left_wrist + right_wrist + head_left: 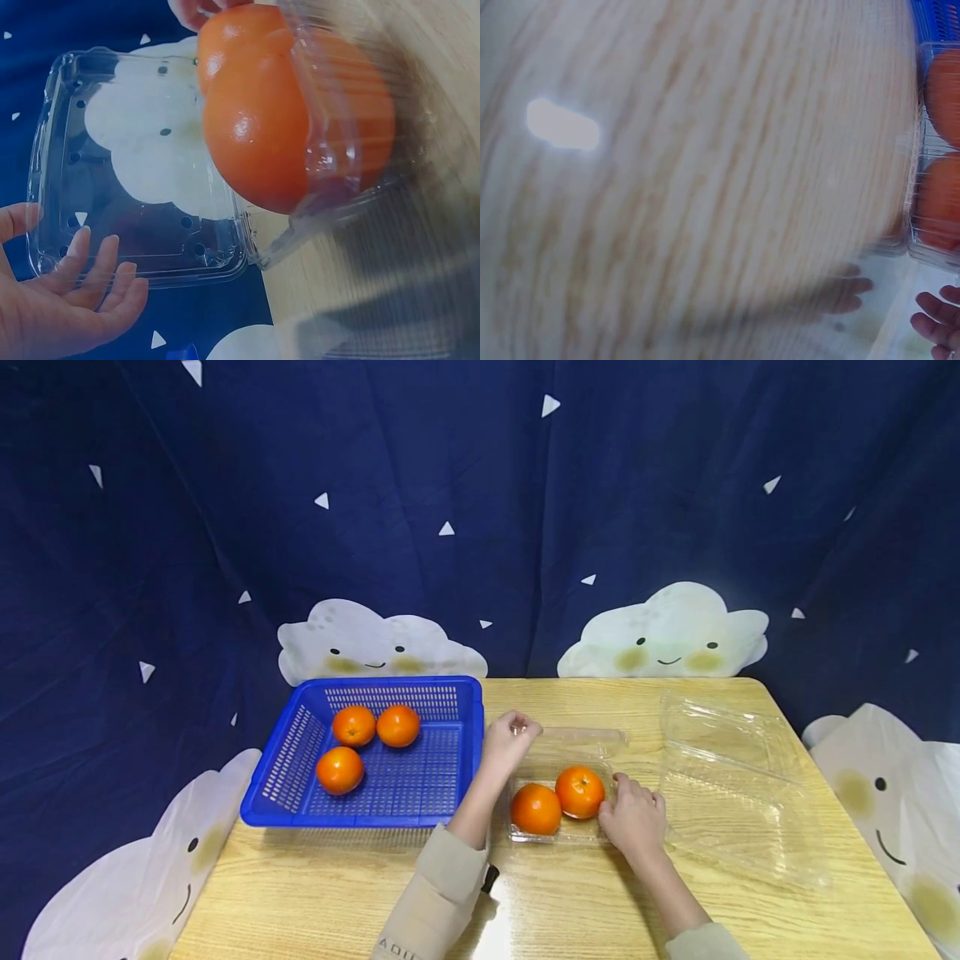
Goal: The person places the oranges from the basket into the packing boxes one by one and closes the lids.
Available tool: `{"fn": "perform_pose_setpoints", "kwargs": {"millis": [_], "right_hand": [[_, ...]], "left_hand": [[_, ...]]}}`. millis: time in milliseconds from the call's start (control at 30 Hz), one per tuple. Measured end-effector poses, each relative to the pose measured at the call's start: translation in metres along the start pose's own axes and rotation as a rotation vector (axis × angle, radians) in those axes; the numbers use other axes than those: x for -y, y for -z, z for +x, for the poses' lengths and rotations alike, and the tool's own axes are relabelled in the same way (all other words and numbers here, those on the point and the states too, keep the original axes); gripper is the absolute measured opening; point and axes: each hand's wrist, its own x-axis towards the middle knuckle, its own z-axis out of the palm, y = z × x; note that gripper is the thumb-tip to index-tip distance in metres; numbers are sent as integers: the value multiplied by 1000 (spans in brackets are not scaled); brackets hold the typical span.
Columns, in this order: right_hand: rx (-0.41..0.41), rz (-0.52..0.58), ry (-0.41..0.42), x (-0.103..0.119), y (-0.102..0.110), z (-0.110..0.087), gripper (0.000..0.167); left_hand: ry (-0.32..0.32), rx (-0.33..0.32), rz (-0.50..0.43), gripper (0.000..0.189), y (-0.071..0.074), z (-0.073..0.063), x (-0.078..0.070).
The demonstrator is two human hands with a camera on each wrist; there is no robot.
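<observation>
My left hand (507, 743) pinches the edge of the raised clear lid (150, 225) of a plastic clamshell box, thumb on one side and fingers on the other in the left wrist view. The lid stands hinged to the box (525, 838), which lies on the table. Inside the box sit two oranges, a front left orange (536, 809) and a back right orange (580, 792). My right hand (636, 817) is at the box's right side, its fingers relaxed and close to the wall. Whether they touch it is unclear.
A blue basket (468, 810) holding three oranges (340, 770) stands left of the box. To the right lie more clear plastic boxes (735, 785). The wooden table (300, 893) ends at a dark blue curtain (480, 485) with clouds on it.
</observation>
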Motion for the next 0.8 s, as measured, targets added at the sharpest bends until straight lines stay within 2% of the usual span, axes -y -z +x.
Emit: {"fn": "perform_pose_setpoints", "kwargs": {"millis": [233,433,800], "right_hand": [[-26,-12,7,1,1,0,44],[-9,-15,7,1,3,0,45],[99,-35,18,3,11,3,50]], "left_hand": [[-33,41,19,19,2,-7,3],[-57,60,29,21,2,-13,9],[-212,35,74,21,1,-22,21]]}}
